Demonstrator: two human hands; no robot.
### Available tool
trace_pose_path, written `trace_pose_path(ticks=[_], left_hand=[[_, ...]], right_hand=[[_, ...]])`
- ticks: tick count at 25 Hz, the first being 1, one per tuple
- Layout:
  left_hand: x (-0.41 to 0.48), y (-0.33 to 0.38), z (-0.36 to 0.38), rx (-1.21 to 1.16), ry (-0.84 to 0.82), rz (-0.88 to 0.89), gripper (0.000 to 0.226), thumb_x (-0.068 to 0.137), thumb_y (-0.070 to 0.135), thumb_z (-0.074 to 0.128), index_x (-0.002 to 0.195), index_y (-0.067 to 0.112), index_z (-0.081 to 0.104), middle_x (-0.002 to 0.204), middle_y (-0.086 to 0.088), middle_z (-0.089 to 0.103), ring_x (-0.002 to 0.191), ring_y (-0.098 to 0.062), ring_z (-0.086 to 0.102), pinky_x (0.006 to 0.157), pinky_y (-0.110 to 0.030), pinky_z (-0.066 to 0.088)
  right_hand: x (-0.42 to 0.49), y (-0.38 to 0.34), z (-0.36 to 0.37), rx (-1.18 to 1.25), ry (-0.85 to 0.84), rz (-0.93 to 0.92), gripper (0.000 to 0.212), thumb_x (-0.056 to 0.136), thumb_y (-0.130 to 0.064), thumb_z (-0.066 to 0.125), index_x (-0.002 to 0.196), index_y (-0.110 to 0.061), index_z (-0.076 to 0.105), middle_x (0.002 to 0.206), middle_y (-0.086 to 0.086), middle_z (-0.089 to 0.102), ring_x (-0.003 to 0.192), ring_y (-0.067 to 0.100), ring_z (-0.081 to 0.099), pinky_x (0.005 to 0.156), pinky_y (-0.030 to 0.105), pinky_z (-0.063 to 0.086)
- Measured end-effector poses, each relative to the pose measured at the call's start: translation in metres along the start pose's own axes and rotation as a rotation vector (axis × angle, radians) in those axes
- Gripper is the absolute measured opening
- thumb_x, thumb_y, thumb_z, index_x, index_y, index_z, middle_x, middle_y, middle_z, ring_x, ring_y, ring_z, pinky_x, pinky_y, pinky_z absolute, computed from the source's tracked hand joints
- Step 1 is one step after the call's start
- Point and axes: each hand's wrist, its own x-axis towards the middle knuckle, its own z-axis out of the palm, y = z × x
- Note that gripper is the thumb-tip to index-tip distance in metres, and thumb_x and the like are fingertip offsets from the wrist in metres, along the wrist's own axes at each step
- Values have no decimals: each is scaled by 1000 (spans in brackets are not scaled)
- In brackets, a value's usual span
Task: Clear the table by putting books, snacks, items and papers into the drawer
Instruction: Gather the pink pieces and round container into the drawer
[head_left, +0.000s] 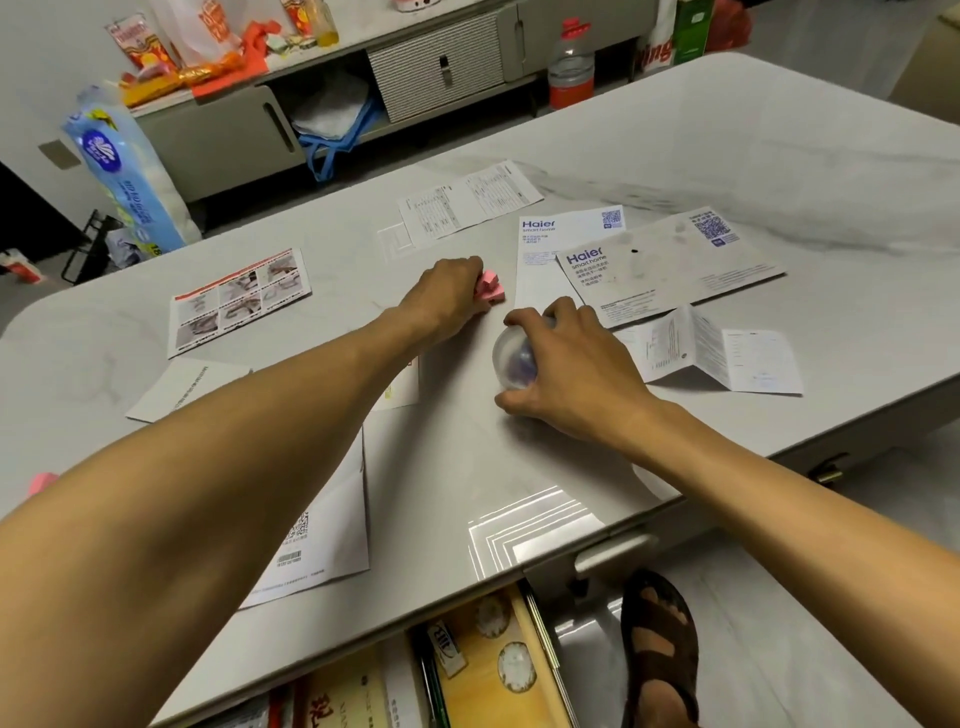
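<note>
The pale marbled tabletop (727, 130) fills most of the view, with papers scattered across it. Below its near edge a drawer (546, 660) stands pulled out, with a yellow box (483, 670) and other packets lying inside.

The biggest paper is an unfolded Haier booklet (670, 265) right of centre. It overlaps a second Haier sheet (550, 244). Near the front edge lies a white sheet with a barcode (327, 540), partly under the left forearm. At the left sits a picture leaflet (239, 299) with a red border, at the far side a sheet of printed tables (467, 200), and at the right a folded leaflet (727, 353) standing slightly tented.

The right hand (571, 369) is at mid-tabletop, its fingers curled over and clamped round a clear round container (511, 364) that rests on the surface just beside the booklets. The left hand (447, 296) reaches further out, fingers closed on a small pink block (490, 285), which pokes out past the knuckles, touching the tabletop.
</note>
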Motion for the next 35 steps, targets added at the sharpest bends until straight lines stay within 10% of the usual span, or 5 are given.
trace_pose_path(ticks=[13,21,27,35], left_hand=[[-81,13,-4,319,-204,-116,37,94,9,48,129,-1,40,120,-23,58,107,-40,59,72,-38,40],[-227,13,-55,-733,-132,-375,5,89,9,51,86,8,55,76,-9,57,63,-20,51,49,-23,39],[-376,-17,-58,-921,-198,-489,10,92,10,50,87,12,58,88,-10,69,70,-16,58,60,-25,46],[-435,-41,-33,-1426,-176,-807,6,93,5,51,98,3,54,87,-14,64,52,-10,45,37,-15,31]], right_hand=[[-27,-19,-12,-98,-172,-35,86,65,-48,74,140,-32,36,132,9,44,117,31,49,79,37,43],[-117,-61,-32,42,-375,-245,82,67,-55,75,137,-37,35,127,-1,47,105,18,55,84,33,54],[-205,-101,35,-113,-731,-490,92,68,-54,74,145,-27,31,135,-3,44,119,16,46,94,34,49],[-231,-90,139,-382,-910,-507,89,69,-34,81,143,-26,33,137,6,41,119,26,47,96,35,46]])
